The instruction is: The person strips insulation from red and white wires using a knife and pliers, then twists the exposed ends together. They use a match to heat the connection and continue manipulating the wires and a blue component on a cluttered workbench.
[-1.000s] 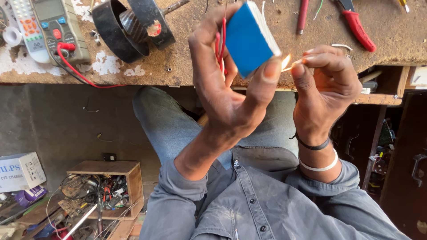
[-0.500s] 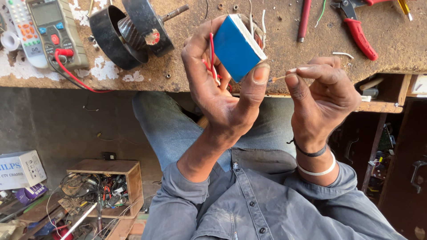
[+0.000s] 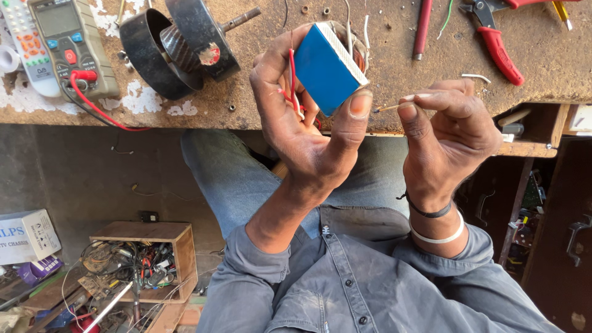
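My left hand [image 3: 308,123] grips a small transformer wrapped in blue tape [image 3: 325,69], with red leads [image 3: 292,80] running down across my palm and white wires sticking out of its top. My right hand [image 3: 447,132] sits just to the right of it, thumb and fingertips pinched on the stripped end of a thin white wire [image 3: 394,106] that points toward my left thumb. Both hands hover in front of the edge of the worn wooden workbench [image 3: 394,68].
On the bench lie a black motor rotor with a shaft [image 3: 185,46], a grey multimeter with a red lead [image 3: 71,46], a remote control [image 3: 21,49], red-handled pliers [image 3: 496,40] and a red screwdriver [image 3: 422,28]. A wooden box of scrap wires [image 3: 145,262] stands on the floor.
Both hands have dropped slightly lower in view. My right fingers have shifted along the thin wire, whose bare tip now points at my left thumb.
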